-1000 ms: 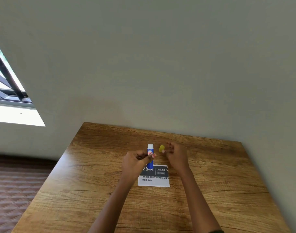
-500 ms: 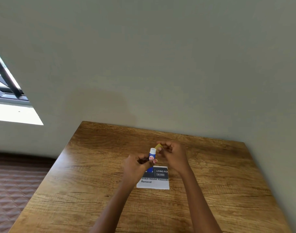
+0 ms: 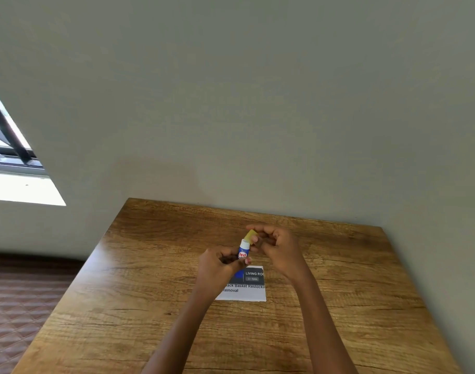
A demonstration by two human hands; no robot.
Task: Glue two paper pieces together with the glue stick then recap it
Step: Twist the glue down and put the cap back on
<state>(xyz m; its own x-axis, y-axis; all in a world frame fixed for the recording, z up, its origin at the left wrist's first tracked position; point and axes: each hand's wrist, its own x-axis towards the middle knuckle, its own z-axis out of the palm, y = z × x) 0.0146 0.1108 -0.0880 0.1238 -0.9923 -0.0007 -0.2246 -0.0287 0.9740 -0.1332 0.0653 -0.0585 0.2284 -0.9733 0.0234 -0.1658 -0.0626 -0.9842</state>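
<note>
We see two bare hands raised a little above a wooden table (image 3: 122, 306), meeting over its middle. The left hand (image 3: 217, 265) is wrapped around the lower part of a glue stick (image 3: 243, 252), thumb and fingers closed on its blue body; the tube leans up and to the right, and its white collar stands clear above the fingers. The right hand (image 3: 278, 248) sits just beside and slightly beyond the left one, its fingertips pinched on a small yellow cap (image 3: 251, 235). The cap is tilted and sits right at the top end of the glue stick, touching or nearly touching the white collar; we cannot tell whether it is pushed fully on. So the glue stick lies between the two hands, its base in the left palm and its tip at the right fingertips.

Below the hands, flat on the table, lies a printed paper (image 3: 247, 291), white at the bottom with a dark band and lettering at the top. The left wrist covers its left corner. Whether it is a single sheet or two joined pieces we cannot make out.

A plain wall (image 3: 258, 103) stands behind the table, with a window (image 3: 9, 157) at the left edge.
</note>
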